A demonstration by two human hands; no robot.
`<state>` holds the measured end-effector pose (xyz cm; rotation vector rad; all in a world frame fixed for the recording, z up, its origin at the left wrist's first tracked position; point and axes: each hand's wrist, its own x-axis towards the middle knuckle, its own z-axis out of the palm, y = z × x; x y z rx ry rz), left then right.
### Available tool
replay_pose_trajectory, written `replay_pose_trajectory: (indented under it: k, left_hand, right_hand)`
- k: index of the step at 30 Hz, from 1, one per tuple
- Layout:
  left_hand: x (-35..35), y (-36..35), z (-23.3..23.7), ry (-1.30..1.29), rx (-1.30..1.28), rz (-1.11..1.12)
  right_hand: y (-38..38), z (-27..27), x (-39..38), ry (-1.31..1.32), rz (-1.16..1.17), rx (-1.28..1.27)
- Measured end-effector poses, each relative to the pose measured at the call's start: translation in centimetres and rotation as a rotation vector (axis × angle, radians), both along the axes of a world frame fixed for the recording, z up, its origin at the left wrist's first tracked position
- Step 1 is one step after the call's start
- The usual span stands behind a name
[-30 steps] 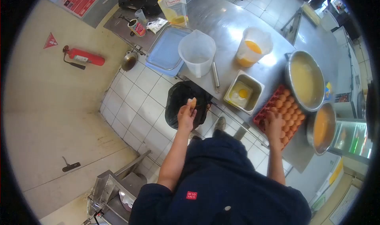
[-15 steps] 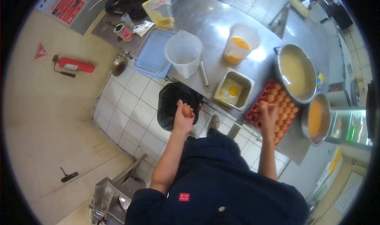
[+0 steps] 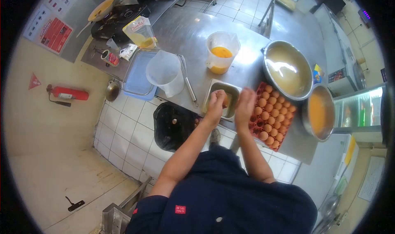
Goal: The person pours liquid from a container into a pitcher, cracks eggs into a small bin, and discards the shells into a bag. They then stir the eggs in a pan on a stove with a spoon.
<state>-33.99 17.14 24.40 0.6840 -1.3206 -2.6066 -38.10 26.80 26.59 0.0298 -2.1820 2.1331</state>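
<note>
My left hand (image 3: 215, 107) is closed around a brown egg (image 3: 225, 101), over the small steel pan (image 3: 210, 86). Just right of it, between the pan and the egg tray, is my right hand (image 3: 244, 108), smeared by motion; whether it holds anything cannot be made out. Most of the pan's inside is hidden behind my hands. Brown eggs (image 3: 270, 111) fill much of the red egg tray (image 3: 252, 132), with several bare cups on its left side.
A whisk (image 3: 187, 79), a translucent jug (image 3: 164, 73) and a jug of yellow liquid (image 3: 222, 53) stand on the steel table (image 3: 181, 32). Two steel bowls, one large (image 3: 288, 69) and one with orange liquid (image 3: 319, 112), sit rightward. A black-lined bin (image 3: 168, 133) stands below.
My right hand has left the egg tray and moved left toward the pan. My left hand, with its egg, has moved from above the bin to over the pan.
</note>
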Motion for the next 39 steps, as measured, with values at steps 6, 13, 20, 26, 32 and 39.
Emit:
replay_pose_trajectory:
  k: [6, 13, 20, 26, 32, 39]
  left_hand:
    - [-0.6, 0.8, -0.3, 0.05, 0.05, 0.054]
    - [-0.6, -0.2, -0.1, 0.066, 0.078, 0.048]
    - [-0.5, -2.3, 0.6, 0.028, -0.089, -0.106]
    - [-1.9, -3.7, -0.2, 0.018, -0.407, -0.303]
    - [-3.0, -3.6, -3.0, 0.172, -0.732, -0.273]
    - [-0.2, -14.0, -0.5, 0.135, -1.211, 0.236]
  right_hand:
    - [-0.7, -1.4, -0.5, -0.002, 0.103, 0.009]
    - [-1.5, -0.8, -0.2, 0.019, 0.131, -0.009]
    - [1.9, 2.3, -3.0, -0.086, 0.54, 0.213]
    - [3.4, 5.2, -4.0, -0.039, 0.907, 0.299]
    - [-4.5, 1.4, -7.2, 0.023, 1.07, 0.159]
    - [-17.9, 17.3, 11.4, 0.607, 1.611, 0.091]
